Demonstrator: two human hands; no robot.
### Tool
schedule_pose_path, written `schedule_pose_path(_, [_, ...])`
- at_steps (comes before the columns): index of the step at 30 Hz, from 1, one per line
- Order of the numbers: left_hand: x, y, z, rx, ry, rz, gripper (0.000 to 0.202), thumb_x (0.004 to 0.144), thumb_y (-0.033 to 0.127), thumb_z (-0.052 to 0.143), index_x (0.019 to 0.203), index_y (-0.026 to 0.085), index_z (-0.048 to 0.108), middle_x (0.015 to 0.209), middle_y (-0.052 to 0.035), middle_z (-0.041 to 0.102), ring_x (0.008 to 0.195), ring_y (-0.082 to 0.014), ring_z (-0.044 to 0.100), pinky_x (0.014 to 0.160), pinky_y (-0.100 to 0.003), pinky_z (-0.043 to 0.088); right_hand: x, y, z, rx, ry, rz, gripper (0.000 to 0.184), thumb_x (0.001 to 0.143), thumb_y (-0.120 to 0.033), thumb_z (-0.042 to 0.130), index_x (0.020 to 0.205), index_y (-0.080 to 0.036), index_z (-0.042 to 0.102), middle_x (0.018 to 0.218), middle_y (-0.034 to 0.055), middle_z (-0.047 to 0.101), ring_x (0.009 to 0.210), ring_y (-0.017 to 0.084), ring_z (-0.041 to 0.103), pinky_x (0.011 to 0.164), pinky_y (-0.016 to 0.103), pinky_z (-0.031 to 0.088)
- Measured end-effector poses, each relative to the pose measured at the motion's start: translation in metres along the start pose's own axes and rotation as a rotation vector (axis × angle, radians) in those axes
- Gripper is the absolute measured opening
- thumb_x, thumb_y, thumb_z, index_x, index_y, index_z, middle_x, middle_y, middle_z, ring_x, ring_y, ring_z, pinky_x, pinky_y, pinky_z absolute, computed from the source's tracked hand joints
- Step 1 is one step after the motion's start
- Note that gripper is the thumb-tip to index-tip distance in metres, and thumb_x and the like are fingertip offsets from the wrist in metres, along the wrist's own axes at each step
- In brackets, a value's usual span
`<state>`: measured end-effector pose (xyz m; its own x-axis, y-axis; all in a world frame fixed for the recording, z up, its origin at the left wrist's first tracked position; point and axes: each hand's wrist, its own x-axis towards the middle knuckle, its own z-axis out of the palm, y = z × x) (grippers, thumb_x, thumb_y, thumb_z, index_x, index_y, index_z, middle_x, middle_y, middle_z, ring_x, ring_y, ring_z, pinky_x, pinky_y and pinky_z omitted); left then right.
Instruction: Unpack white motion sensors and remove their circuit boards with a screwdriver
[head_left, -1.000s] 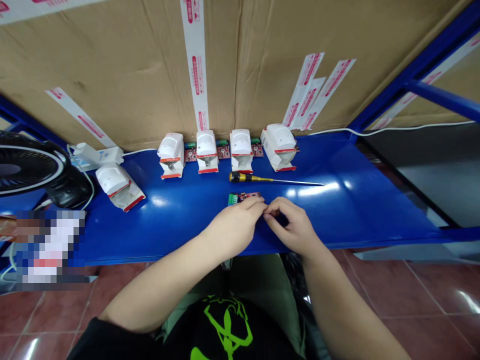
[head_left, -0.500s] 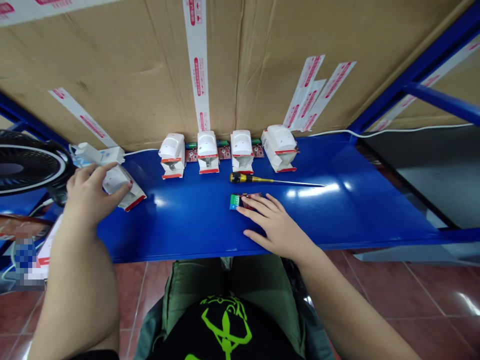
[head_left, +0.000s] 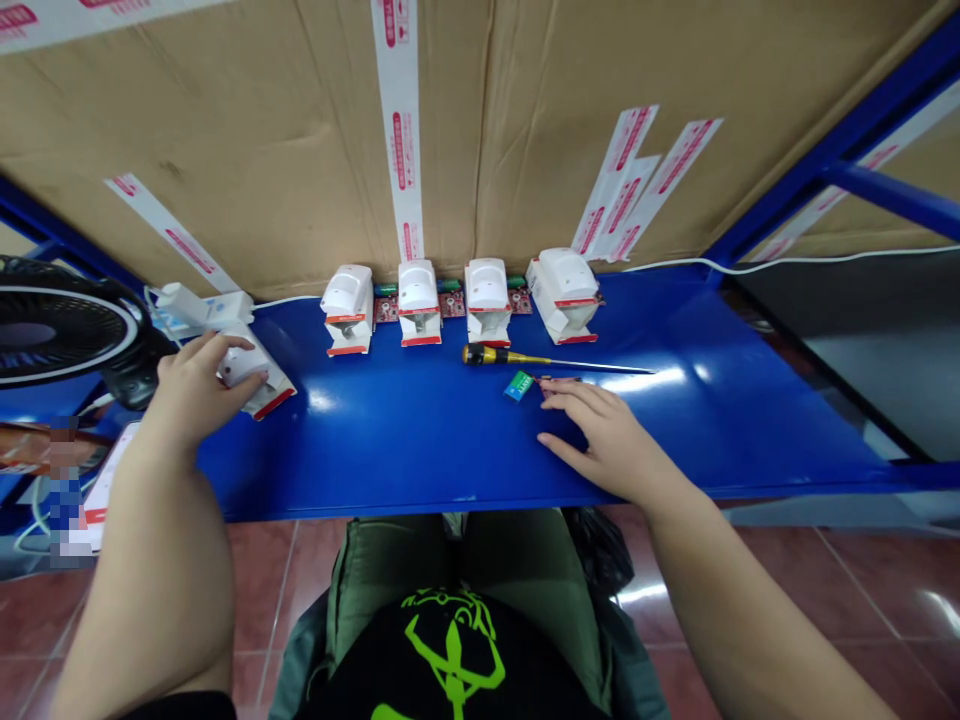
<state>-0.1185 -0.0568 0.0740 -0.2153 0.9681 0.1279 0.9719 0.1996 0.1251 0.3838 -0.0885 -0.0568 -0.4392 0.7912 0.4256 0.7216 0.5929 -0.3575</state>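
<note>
My left hand (head_left: 196, 385) reaches to the far left of the blue shelf (head_left: 420, 440) and closes its fingers round a white sensor housing (head_left: 255, 375) with a red edge that lies on its side. My right hand (head_left: 604, 440) lies flat with fingers spread, its fingertips on a small red circuit board with a green terminal block (head_left: 521, 385). A yellow-handled screwdriver (head_left: 525, 357) lies just behind the board.
Several white sensor housings (head_left: 418, 300) stand in a row at the back against cardboard (head_left: 300, 150), with red boards (head_left: 452, 303) between them. A black fan (head_left: 52, 335) sits at far left beside a white power strip (head_left: 199, 305). A blue frame post (head_left: 825, 150) rises at right.
My left hand left the circuit board, swung to the far left and closed on the lying housing. My right hand slid the board rightward, toward the screwdriver.
</note>
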Motion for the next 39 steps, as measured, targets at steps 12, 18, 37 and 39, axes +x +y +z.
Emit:
schedule_pose_path(12, [0.005, -0.005, 0.000, -0.034, 0.016, 0.023, 0.024, 0.096, 0.042, 0.061, 0.113, 0.026, 0.067, 0.128, -0.0117, 0.073, 0.124, -0.0344, 0.071, 0.119, -0.048, 0.057, 0.014, 0.017, -0.019, 0.069, -0.081, 0.020, 0.025, 0.106, -0.037, 0.074, 0.129, -0.028, 0.075, 0.141, 0.0167, 0.084, 0.135, 0.041, 0.080, 0.114, 0.068, 0.065])
schedule_pose_path(18, [0.000, -0.006, 0.005, -0.082, 0.066, 0.054, 0.032, 0.096, 0.051, 0.056, 0.114, 0.026, 0.065, 0.126, -0.0101, 0.077, 0.118, -0.0377, 0.076, 0.111, -0.053, 0.060, 0.031, 0.013, -0.025, 0.040, -0.023, -0.030, 0.024, 0.107, -0.037, 0.073, 0.128, -0.028, 0.078, 0.147, 0.0170, 0.078, 0.137, 0.042, 0.076, 0.114, 0.068, 0.063])
schedule_pose_path(37, [-0.082, 0.157, 0.080, -0.053, 0.077, 0.575, 0.023, 0.105, 0.018, 0.074, 0.128, 0.013, 0.074, 0.138, -0.0302, 0.076, 0.130, -0.0470, 0.074, 0.109, -0.066, 0.066, 0.150, -0.052, 0.003, 0.252, -0.537, -0.261, 0.042, 0.096, -0.049, 0.091, 0.122, -0.022, 0.074, 0.124, 0.0134, 0.081, 0.115, 0.034, 0.075, 0.105, 0.050, 0.059])
schedule_pose_path(39, [-0.075, 0.173, 0.070, -0.002, -0.005, 0.596, 0.027, 0.106, 0.020, 0.075, 0.132, 0.010, 0.074, 0.124, -0.0264, 0.078, 0.125, -0.0459, 0.076, 0.109, -0.063, 0.066, 0.149, -0.049, 0.007, 0.226, -0.484, -0.242, 0.055, 0.087, -0.056, 0.099, 0.121, -0.022, 0.072, 0.123, 0.0135, 0.081, 0.117, 0.036, 0.073, 0.109, 0.051, 0.055])
